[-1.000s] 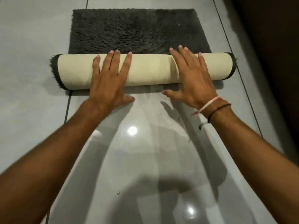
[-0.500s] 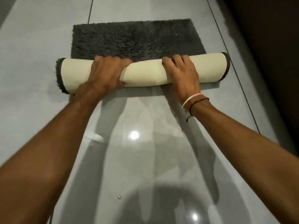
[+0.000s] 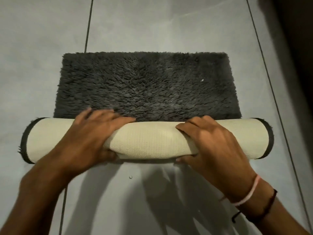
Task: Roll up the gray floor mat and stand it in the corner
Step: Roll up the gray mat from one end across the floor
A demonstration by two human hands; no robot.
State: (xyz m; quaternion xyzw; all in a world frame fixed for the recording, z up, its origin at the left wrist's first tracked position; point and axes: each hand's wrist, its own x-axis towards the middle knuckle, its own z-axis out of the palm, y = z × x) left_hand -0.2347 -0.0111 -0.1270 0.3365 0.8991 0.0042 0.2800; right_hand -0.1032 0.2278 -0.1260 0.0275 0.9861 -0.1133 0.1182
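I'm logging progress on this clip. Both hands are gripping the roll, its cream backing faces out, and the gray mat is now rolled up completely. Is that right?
Not quite. The head view shows the mat only partly rolled: a wide stretch of gray pile lies flat on the floor beyond the roll. The rest holds: left hand and right hand grip the roll, cream backing outward.

Left hand (image 3: 88,139) and right hand (image 3: 211,146) gone from flat palms to gripping mat roll (image 3: 149,141), camera closer

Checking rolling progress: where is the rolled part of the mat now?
In the head view, the cream roll lies across the centre, under the left hand and right hand, with unrolled gray pile beyond it.
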